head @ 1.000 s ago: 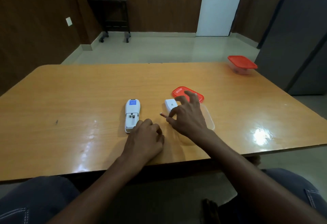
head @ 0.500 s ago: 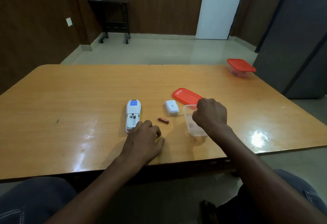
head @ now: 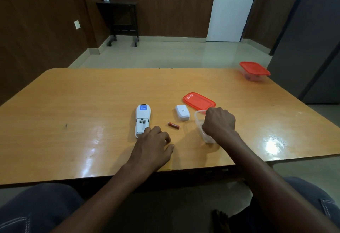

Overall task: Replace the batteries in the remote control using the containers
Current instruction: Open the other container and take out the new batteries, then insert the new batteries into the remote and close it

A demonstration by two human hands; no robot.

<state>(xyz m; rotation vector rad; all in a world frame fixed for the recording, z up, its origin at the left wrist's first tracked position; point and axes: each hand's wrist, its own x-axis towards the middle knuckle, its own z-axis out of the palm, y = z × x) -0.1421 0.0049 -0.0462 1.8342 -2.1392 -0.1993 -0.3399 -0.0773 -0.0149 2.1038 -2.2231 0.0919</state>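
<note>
A white remote control (head: 142,117) lies face down on the wooden table (head: 73,104), its battery bay uncovered and looking empty. The white battery cover (head: 182,112) rests to its right. A single red battery (head: 173,125) lies loose between them. My left hand (head: 152,148) rests on the table with loosely curled fingers, and its forefinger touches the remote's near end. My right hand (head: 219,123) hangs as a closed fist over the open clear container (head: 199,122), knuckles up. What its fingers enclose is hidden. The container's red lid (head: 198,101) lies just behind.
A second clear container with a red lid on it (head: 254,71) stands at the table's far right corner. The near table edge runs just under my forearms. Beyond the table are a tiled floor, a dark side table and a white door.
My right hand left the spot by the battery cover and moved right, over the open container, closing into a fist. The red battery now lies uncovered on the table. The left hand stayed put.
</note>
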